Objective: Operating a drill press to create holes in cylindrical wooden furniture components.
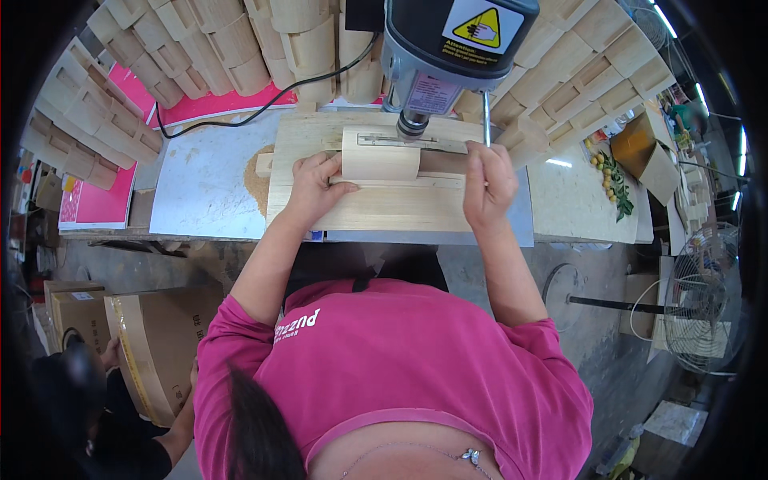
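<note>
Under the drill press (448,48) lies a pale wooden block (379,160) with a rounded face and a narrow slot near its far side. It rests on a flat wooden jig board (376,210). My left hand (314,188) grips the block's left end, thumb along the near edge and fingers at the side. My right hand (490,182) is closed around the lower end of the metal feed lever (486,116). Close above the slot is the drill chuck (412,126); whether the bit touches the wood I cannot tell.
Stacked wooden blocks (224,48) stand at the back left, with more wooden blocks (576,68) at the back right. A black cable (272,102) crosses behind the jig. Sawdust (258,182) lies left. A fan (704,300) stands right. Lower left, another person's hand (110,354) holds a cardboard box (164,344).
</note>
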`<state>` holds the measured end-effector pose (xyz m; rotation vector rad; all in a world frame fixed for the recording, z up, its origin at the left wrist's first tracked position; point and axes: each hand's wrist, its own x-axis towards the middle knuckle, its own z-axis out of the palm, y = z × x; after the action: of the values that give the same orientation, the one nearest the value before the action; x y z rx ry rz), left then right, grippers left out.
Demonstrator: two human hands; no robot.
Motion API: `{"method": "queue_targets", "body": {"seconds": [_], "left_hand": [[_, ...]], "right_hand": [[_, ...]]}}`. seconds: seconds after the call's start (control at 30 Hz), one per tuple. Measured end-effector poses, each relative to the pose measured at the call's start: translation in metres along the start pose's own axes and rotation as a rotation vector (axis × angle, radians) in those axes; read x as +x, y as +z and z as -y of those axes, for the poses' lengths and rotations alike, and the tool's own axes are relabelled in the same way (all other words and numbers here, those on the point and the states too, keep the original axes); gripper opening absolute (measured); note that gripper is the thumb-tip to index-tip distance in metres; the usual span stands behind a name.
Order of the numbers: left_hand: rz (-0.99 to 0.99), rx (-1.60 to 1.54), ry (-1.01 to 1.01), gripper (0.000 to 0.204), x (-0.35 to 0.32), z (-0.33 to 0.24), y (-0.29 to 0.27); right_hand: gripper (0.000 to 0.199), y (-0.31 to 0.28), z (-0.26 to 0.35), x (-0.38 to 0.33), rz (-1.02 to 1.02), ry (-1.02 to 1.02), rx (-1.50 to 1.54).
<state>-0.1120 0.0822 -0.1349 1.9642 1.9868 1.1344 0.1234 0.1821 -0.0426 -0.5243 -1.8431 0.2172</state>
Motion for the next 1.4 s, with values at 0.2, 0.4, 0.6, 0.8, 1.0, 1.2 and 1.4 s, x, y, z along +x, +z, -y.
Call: {"method": "queue_targets", "body": {"seconds": [0.2, 0.4, 0.6, 0.8, 1.0, 1.2, 1.4], "left_hand": [[0.026, 0.050, -0.014, 0.051, 0.004, -0.011, 0.001], [-0.028, 0.020, 0.046, 0.052, 0.013, -0.025, 0.028], [-0.030, 0.014, 0.000, 0.048, 0.010, -0.026, 0.025], [-0.024, 0.026, 0.033, 0.050, 0.012, -0.026, 0.027], [0.008, 0.027, 0.009, 0.051, 0.013, -0.028, 0.027], [-0.043, -0.013, 0.021, 0.047, 0.012, -0.029, 0.027], [0.013, 0.022, -0.006, 0.053, 0.012, -0.028, 0.026]], "right_hand": [[0.024, -0.032, 0.030, 0.108, 0.004, 0.174, -0.071], [0.030, -0.007, -0.013, 0.183, 0.121, 0.368, -0.003], [0.028, -0.025, 0.018, 0.145, 0.096, 0.232, -0.036], [0.015, -0.040, 0.043, 0.066, 0.085, 0.194, -0.006], [0.003, -0.005, 0.006, -0.003, 0.001, 0.099, 0.079], [0.005, 0.010, -0.014, -0.012, -0.049, -0.064, 0.112], [0.007, -0.028, 0.007, 0.047, -0.084, 0.006, -0.012]]}}
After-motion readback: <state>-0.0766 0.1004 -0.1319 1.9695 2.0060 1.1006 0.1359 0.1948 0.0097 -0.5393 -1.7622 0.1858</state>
